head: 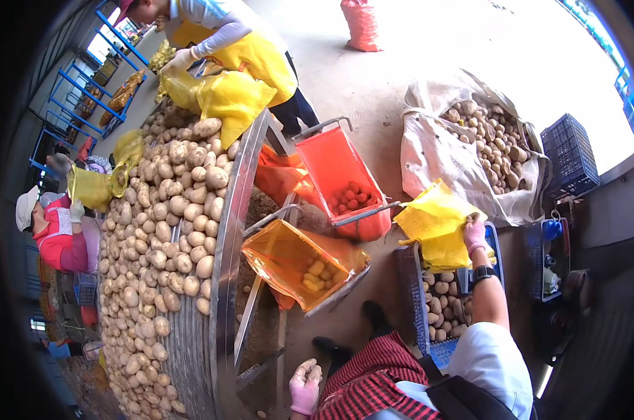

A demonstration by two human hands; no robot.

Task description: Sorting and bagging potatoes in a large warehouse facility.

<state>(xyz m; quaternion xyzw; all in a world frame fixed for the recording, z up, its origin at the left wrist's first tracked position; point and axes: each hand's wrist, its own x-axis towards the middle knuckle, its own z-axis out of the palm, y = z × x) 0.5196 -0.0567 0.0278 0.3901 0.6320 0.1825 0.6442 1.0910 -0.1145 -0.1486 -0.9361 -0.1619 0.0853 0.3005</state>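
My right hand, in a pink glove with a watch at the wrist, grips a yellow mesh bag above a blue plastic crate of potatoes. My left hand, in a pink glove, hangs low near my checked apron; its fingers are curled, and whether it holds anything is unclear. To the left, potatoes cover a roller table with a metal edge. Between table and crate, an orange mesh bag and a red mesh bag are held wide on metal frames, each with potatoes inside.
A co-worker in a yellow apron handles yellow mesh bags across the table; another co-worker stands at its far left side. A large white sack of potatoes, a dark blue crate and a full red sack are on the floor.
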